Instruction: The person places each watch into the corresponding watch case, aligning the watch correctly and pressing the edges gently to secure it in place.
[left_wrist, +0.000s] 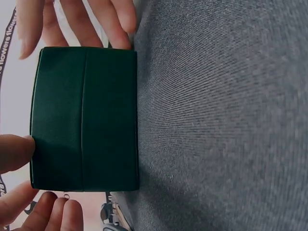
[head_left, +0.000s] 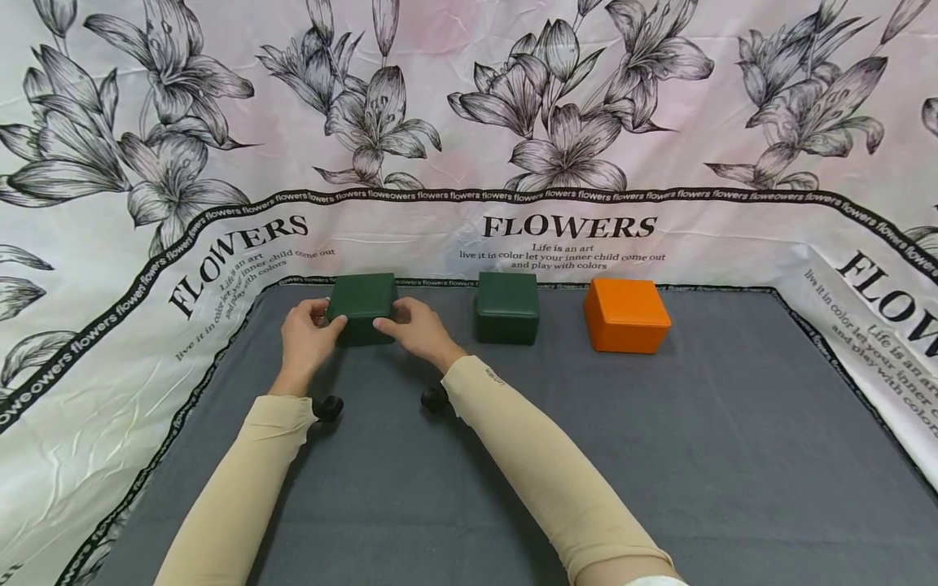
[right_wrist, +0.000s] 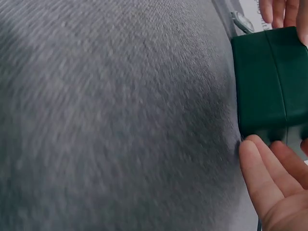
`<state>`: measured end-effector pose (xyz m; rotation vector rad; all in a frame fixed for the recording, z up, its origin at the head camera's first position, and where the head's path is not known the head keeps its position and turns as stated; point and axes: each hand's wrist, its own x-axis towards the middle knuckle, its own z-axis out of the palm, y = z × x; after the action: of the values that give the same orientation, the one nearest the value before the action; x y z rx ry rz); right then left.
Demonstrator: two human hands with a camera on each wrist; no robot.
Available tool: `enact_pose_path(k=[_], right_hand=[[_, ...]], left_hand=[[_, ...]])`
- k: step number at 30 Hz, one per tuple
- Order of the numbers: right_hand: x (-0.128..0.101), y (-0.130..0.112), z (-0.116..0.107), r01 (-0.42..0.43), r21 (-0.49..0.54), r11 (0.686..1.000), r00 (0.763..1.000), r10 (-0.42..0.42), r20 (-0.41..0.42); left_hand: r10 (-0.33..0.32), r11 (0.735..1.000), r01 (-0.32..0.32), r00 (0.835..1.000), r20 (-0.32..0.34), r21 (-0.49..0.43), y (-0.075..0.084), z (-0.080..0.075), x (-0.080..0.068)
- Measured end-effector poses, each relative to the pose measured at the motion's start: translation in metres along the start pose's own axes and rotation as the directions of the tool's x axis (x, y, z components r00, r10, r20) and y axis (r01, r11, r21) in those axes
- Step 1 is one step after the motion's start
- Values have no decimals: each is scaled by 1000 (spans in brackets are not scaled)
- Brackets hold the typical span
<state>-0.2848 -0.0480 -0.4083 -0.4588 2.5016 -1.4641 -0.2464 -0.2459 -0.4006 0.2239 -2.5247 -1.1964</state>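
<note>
Both hands are at a dark green lidded box [head_left: 362, 313] at the back left of the grey cloth. My left hand [head_left: 308, 334] holds its left side, thumb at the front left corner and fingers along the side. On the opposite side my right hand [head_left: 421, 330] holds the box, its thumb by the front right corner. In the left wrist view the front face of the box [left_wrist: 86, 120] shows a seam between lid and base, and the lid is closed. The right wrist view shows my right hand's fingertips [right_wrist: 250, 144] against the side of the box [right_wrist: 262, 82].
To the right stands a second green box [head_left: 507, 309], then an orange box [head_left: 628, 317], both closed. A flower-printed cloth [head_left: 440, 244] rises behind them and along both sides. Grey cloth [head_left: 469, 488] covers the table. Small black devices [head_left: 327, 408] sit at both wrists.
</note>
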Motion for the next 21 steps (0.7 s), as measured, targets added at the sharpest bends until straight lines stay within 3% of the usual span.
enact_pose_path(k=[12, 21], right_hand=[[4, -2, 7, 30, -15, 999, 997, -31, -70], [5, -1, 9, 45, 3, 999, 994, -44, -103]], left_hand=[[-120, 992, 121, 992, 30, -22, 0, 2, 2], [-124, 991, 124, 992, 1, -49, 1, 5, 3]])
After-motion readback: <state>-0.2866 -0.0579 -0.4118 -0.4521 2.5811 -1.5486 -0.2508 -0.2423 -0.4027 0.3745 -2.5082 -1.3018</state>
